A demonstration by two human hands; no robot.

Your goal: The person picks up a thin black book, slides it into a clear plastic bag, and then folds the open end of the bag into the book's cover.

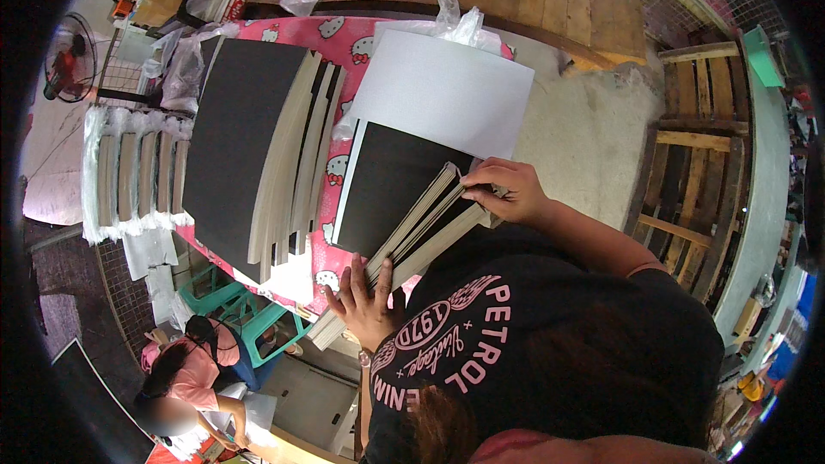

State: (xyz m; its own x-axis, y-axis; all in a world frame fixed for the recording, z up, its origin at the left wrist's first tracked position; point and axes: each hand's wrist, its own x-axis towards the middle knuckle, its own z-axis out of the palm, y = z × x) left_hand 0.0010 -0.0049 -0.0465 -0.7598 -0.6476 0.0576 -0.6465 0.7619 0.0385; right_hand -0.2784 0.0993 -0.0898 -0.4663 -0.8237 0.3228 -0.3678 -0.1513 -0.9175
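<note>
A bundle of black sheets or boards with cream edges (423,210) stands slanted at the near side of the table, against my dark shirt. My right hand (509,189) pinches the upper end of this bundle between thumb and fingers. At its lower end, my left hand (368,302) lies with fingers spread on the cream edges. Just beyond the bundle is a flat black sheet (391,176) with a pale left edge. A large light grey sheet (447,86) lies farther back, partly under the black one.
To the left a tall stack of black boards (245,120) shows its cream edges. Plastic-wrapped bundles (129,176) stand beyond it. A pink patterned cloth (345,43) covers the table. Wooden pallets (687,180) are at right; a person (202,369) sits at lower left near green stools (258,326).
</note>
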